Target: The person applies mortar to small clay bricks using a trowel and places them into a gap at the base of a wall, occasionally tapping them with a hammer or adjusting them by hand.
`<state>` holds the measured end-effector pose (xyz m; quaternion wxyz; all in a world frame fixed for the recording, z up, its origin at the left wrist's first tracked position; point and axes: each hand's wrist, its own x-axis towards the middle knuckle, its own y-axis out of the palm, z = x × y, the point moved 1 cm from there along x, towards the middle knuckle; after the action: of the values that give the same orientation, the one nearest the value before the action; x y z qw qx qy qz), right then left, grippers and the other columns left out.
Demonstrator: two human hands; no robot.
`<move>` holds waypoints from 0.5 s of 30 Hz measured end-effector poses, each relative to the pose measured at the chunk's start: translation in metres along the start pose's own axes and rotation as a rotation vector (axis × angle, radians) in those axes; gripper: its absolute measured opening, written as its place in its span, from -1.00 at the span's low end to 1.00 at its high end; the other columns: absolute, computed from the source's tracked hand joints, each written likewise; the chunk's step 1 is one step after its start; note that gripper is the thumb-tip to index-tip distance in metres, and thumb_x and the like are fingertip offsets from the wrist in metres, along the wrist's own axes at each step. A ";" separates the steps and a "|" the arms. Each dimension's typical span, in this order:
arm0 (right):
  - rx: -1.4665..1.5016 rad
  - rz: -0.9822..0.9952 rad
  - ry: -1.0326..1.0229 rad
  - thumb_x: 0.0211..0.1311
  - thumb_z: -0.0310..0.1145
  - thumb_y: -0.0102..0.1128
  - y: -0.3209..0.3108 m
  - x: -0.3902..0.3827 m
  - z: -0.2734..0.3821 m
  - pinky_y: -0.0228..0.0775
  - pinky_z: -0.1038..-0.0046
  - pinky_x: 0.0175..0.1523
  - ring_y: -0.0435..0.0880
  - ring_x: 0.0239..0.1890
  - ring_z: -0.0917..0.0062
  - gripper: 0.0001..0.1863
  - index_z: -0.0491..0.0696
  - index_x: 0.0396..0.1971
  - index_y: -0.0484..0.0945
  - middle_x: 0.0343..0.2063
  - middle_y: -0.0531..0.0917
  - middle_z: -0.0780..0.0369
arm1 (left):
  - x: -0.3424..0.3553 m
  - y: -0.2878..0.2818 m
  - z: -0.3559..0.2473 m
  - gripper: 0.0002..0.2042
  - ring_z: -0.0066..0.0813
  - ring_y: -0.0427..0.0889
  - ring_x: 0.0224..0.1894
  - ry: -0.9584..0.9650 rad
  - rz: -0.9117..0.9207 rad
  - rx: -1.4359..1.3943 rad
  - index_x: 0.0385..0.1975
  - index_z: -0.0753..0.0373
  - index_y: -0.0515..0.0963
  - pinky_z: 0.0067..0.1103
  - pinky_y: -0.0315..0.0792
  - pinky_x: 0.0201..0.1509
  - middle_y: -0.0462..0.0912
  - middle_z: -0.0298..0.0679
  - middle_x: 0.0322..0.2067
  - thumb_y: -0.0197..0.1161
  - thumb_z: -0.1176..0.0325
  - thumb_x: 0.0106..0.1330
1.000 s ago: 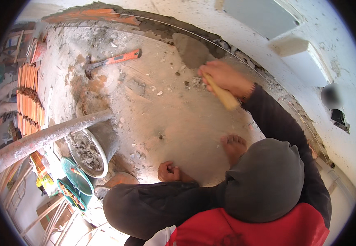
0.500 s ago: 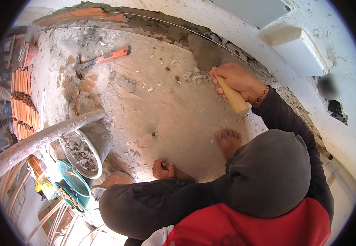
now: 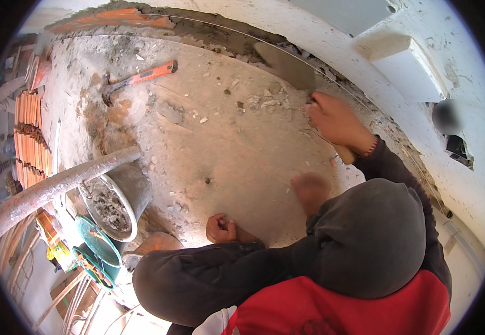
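Gripping trowel (image 3: 290, 67) in right hand (image 3: 338, 121), likely smoothing floor-edge mortar (image 3: 211, 36); needs level stroke (in curled left hand (image 3: 220, 228), cannot tell).

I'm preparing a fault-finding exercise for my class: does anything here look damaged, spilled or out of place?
Yes. The white wall has a ragged-edged opening at the right, which looks damaged or unfinished. Loose pale debris lies scattered on the floor near the right hand and its trowel, looking untidy.
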<state>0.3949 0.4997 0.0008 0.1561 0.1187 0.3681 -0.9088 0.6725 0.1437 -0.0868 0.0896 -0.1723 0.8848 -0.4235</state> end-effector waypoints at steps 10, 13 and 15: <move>-0.209 0.067 -0.030 0.31 -0.23 -0.05 0.001 0.042 0.008 0.43 0.14 -0.19 0.58 -0.36 0.03 -0.66 -0.25 -0.29 0.50 -0.39 0.60 -0.08 | 0.002 0.001 -0.004 -0.70 -0.34 0.40 -0.63 0.006 -0.035 0.015 -0.48 0.19 0.55 -0.43 0.33 -0.52 0.39 -0.29 -0.66 0.32 0.42 -0.34; 0.167 0.198 0.091 0.37 -0.18 -0.02 -0.006 0.056 0.031 0.42 0.32 -0.43 0.54 -0.58 0.37 -0.68 -0.18 -0.32 0.46 -0.53 0.56 0.15 | 0.000 0.000 0.000 -0.72 -0.36 0.40 -0.60 0.010 -0.019 -0.007 -0.42 0.21 0.55 -0.47 0.33 -0.50 0.38 -0.27 -0.65 0.33 0.40 -0.24; 0.617 0.356 0.345 0.41 -0.16 -0.05 -0.008 0.060 0.049 0.39 0.48 -0.57 0.47 -0.66 0.57 -0.68 -0.13 -0.33 0.47 -0.58 0.52 0.29 | 0.000 0.001 0.000 -0.72 -0.37 0.40 -0.60 0.009 -0.018 -0.003 -0.42 0.21 0.55 -0.48 0.32 -0.50 0.38 -0.27 -0.64 0.33 0.41 -0.24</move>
<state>0.3311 0.4593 0.0203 0.2043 0.3730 0.0722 -0.9022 0.6726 0.1445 -0.0870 0.0816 -0.1785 0.8842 -0.4238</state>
